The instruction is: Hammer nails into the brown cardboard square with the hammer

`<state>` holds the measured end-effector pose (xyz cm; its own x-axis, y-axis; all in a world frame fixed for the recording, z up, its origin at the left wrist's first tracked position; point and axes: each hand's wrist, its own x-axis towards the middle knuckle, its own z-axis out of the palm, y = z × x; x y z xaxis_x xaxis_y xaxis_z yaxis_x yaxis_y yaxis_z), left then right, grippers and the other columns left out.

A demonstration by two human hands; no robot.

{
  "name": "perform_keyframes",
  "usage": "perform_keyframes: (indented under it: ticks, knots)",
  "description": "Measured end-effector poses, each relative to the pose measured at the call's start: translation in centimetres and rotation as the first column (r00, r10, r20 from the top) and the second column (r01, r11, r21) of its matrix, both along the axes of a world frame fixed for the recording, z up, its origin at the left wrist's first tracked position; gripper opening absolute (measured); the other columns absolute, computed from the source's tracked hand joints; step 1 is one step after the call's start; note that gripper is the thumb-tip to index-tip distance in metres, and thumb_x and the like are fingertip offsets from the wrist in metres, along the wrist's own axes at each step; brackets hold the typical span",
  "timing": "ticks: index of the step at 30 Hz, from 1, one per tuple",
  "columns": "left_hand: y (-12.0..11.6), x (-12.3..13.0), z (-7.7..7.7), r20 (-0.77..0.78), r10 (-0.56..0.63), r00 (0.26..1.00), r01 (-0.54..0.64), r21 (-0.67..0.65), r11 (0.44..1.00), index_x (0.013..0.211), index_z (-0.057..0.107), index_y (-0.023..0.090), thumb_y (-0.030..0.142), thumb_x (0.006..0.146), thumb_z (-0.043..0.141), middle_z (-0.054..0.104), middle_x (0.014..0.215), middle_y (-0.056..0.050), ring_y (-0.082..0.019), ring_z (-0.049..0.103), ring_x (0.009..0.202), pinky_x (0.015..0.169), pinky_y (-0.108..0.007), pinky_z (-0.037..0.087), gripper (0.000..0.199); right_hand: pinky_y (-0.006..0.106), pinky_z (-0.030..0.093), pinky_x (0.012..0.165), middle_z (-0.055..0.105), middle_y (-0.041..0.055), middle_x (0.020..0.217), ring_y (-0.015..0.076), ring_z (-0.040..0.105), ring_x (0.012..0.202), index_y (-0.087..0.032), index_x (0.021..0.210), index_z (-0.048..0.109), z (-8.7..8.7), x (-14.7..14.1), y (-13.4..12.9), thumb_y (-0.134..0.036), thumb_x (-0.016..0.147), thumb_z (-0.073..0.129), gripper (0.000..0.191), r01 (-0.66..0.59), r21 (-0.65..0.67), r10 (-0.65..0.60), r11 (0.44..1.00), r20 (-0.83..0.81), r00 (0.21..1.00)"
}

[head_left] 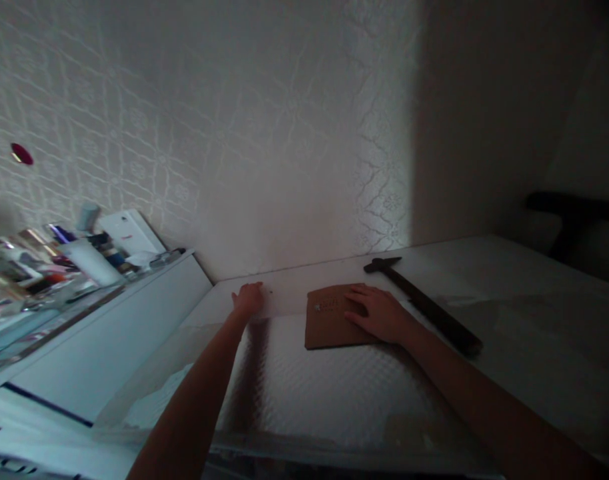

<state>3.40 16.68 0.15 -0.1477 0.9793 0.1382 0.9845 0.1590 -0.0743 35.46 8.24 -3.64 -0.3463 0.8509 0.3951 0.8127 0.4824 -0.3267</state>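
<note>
My left hand (248, 299) reaches to the far left of the white tabletop, near the wall. Its fingers look spread, with nothing visible in them, though the picture is dim and small there. A tiny dark speck (271, 291) lies just right of it; I cannot make out what it is. My right hand (379, 313) rests flat, fingers apart, on the right part of a brown cardboard piece (327, 327). Small marks and a shiny spot (318, 307) show on the cardboard's upper face. Right of that hand lies a hammer (434, 312), its dark head toward the wall.
A clear, textured cover (294, 387) lies over the tabletop. To the left stands a white cabinet (114, 333) crowded with bottles (92, 261) and a white box (132, 231). Patterned wallpaper (284, 133) rises behind. A dark T-shaped object (574, 205) is at far right.
</note>
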Motion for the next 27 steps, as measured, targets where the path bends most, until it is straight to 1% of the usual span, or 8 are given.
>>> perform_keyframes:
  ticks: [4,7,10,14,20,22,24,27]
  knots:
    - [-0.2,-0.4,0.3,0.012,0.001,1.000,-0.001,0.037,0.999,0.123,0.048,0.028,0.024,0.084,0.034,0.051,0.127,-0.006,-0.027,0.044,0.117,0.093,-0.049,0.037,0.042,0.042,0.031,0.099,0.048,0.0097,0.128,0.0247,0.041,0.119,-0.018,0.119,0.055,0.1,0.0,-0.1,-0.046,0.082,0.043,0.048,0.006,-0.003,-0.006,1.000,-0.002,1.000]
    - [-0.1,0.0,0.3,0.005,-0.081,0.997,0.081,0.038,0.996,0.118,0.054,0.028,0.031,0.084,0.038,0.055,0.123,-0.003,-0.024,0.045,0.116,0.094,-0.040,0.038,0.038,0.041,0.031,0.099,0.048,0.0094,0.128,0.0242,0.041,0.118,-0.018,0.118,0.056,0.1,0.0,-0.2,-0.045,0.081,0.044,0.047,0.010,-0.001,-0.010,1.000,-0.002,1.000]
    - [0.0,1.0,0.2,-0.009,-0.155,0.988,0.155,0.041,0.987,0.111,0.059,0.028,0.031,0.082,0.041,0.060,0.115,-0.003,-0.021,0.049,0.111,0.092,-0.033,0.039,0.034,0.042,0.032,0.097,0.049,0.0094,0.127,0.0248,0.042,0.118,-0.019,0.118,0.056,0.2,0.0,-0.2,-0.045,0.081,0.044,0.046,0.014,0.000,-0.014,1.000,-0.001,1.000]
    - [-0.1,2.3,0.3,-0.009,-0.148,0.989,0.149,0.064,0.987,0.099,0.065,0.026,0.029,0.080,0.044,0.065,0.105,-0.004,-0.022,0.054,0.102,0.087,-0.033,0.041,0.029,0.042,0.033,0.097,0.049,0.0092,0.127,0.0249,0.042,0.118,-0.019,0.119,0.055,0.2,0.0,-0.2,-0.045,0.082,0.043,0.047,0.007,-0.007,-0.007,1.000,0.010,1.000]
    - [-0.5,3.7,0.3,0.022,-0.106,0.994,0.104,0.095,0.990,0.091,0.065,0.023,0.029,0.077,0.048,0.066,0.096,-0.006,-0.022,0.057,0.097,0.081,-0.032,0.043,0.023,0.043,0.033,0.097,0.049,0.0097,0.127,0.0252,0.042,0.117,-0.018,0.119,0.055,0.1,0.1,0.0,-0.046,0.082,0.043,0.048,-0.001,-0.003,0.001,1.000,-0.001,1.000]
    - [-0.7,4.6,0.3,0.090,-0.122,0.988,0.109,0.137,0.985,0.088,0.065,0.021,0.027,0.076,0.049,0.067,0.095,-0.006,-0.021,0.058,0.094,0.080,-0.031,0.044,0.021,0.043,0.033,0.097,0.049,0.0095,0.128,0.0253,0.042,0.117,-0.018,0.118,0.056,0.1,0.1,-0.1,-0.047,0.082,0.043,0.048,-0.003,-0.004,0.003,1.000,0.001,1.000]
    - [-0.9,6.0,0.5,0.214,-0.158,0.964,0.114,0.204,0.972,0.086,0.065,0.019,0.025,0.076,0.050,0.067,0.092,-0.006,-0.019,0.060,0.089,0.079,-0.029,0.044,0.019,0.042,0.033,0.097,0.048,0.0088,0.128,0.0251,0.042,0.117,-0.019,0.118,0.056,0.3,0.1,-0.2,-0.046,0.081,0.043,0.047,0.003,-0.003,-0.003,1.000,-0.002,1.000]
    - [-1.8,8.9,1.3,0.424,-0.264,0.867,0.132,0.314,0.940,0.083,0.066,0.017,0.022,0.074,0.053,0.068,0.087,-0.006,-0.015,0.061,0.083,0.078,-0.026,0.044,0.016,0.042,0.033,0.097,0.049,0.0089,0.127,0.0250,0.043,0.117,-0.019,0.117,0.056,0.3,0.1,-0.2,-0.045,0.081,0.045,0.046,0.010,-0.006,-0.010,1.000,-0.009,1.000]
